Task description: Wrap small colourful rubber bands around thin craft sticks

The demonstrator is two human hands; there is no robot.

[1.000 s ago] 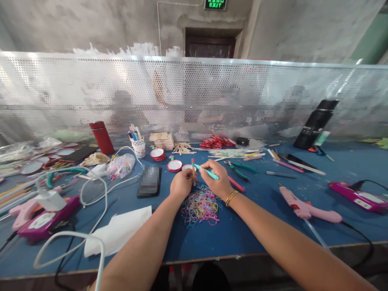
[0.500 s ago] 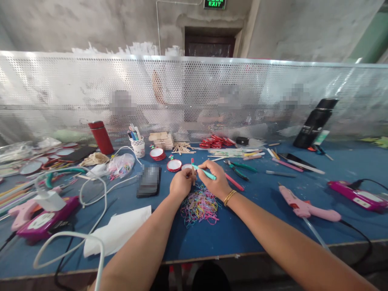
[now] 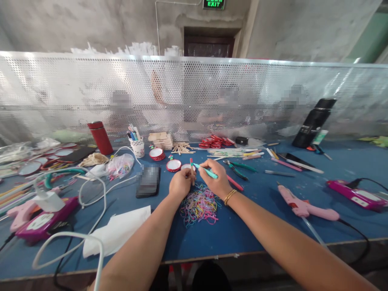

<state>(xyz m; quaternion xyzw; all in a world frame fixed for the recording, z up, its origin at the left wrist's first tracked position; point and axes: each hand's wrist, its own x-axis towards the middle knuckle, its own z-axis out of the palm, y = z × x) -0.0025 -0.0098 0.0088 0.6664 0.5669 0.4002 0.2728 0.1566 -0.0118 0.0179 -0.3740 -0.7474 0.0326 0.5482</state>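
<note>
My left hand (image 3: 181, 184) is closed on a small wooden stick (image 3: 192, 169) that stands upright, its top coloured red and green. My right hand (image 3: 216, 178) grips a turquoise marker (image 3: 207, 171), whose tip points left close to the stick's top. Just below both hands lies a tangled heap of colourful thin bands (image 3: 200, 205). Behind the hands are small round red-rimmed pieces (image 3: 173, 165) with white middles. A red pen (image 3: 235, 182) lies beside my right hand, partly hidden by it.
A phone (image 3: 148, 182) and white paper (image 3: 118, 232) lie left. Green-handled pliers (image 3: 238, 169) and a pink glue gun (image 3: 306, 206) are right. A pen cup (image 3: 138, 147) and red bottle (image 3: 100, 137) stand behind. White cable (image 3: 104, 194) loops across the left side.
The marker's tip has moved slightly away from the stick's top, and green now shows below the red there. Both hands keep their holds.
</note>
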